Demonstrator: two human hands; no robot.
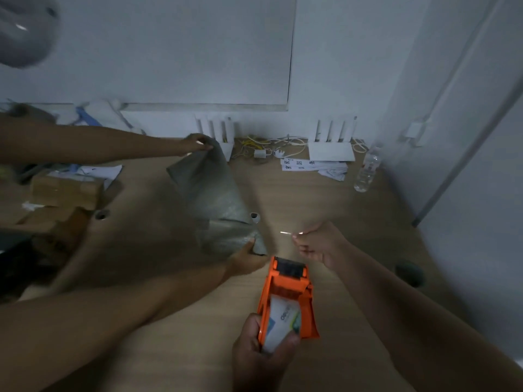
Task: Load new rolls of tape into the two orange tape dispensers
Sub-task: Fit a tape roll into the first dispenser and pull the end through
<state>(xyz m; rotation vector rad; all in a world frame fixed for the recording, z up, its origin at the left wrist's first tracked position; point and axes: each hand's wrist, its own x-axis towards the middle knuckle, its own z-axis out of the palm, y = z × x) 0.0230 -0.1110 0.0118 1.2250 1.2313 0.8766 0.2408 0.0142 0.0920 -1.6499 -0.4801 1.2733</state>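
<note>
One orange plastic tape dispenser [287, 295] lies on the pale wooden bench [353, 210], near its front edge, with its black-rollered nose pointing away from the viewer. One roll of tape [283, 321], with a white printed label on its core, sits between the dispenser's two side plates.

The left hand [261, 355] is clamped on the rear of the dispenser, fingers wrapped over the roll. The right hand [318, 244] is just beyond the dispenser's nose; its thumb and forefinger are pinched together on one thin glinting strip of clear tape [285, 233]. The strip's run back to the dispenser is too faint to trace.

Four bare arms are in view in all. Two further arms enter from the left and belong to a second person. Their near hand [246, 260] grips the lower corner of one grey plastic mailing bag [212, 193], and their far hand [198, 144] holds its upper edge, so the bag hangs tilted above the bench.

At the wall stand two white routers [331, 151], each with upright antennas, with a tangle of white and yellow cables [266, 147] between them. One clear plastic bottle [366, 171] stands at the right. Brown cardboard boxes [66, 190] lie at the left.
</note>
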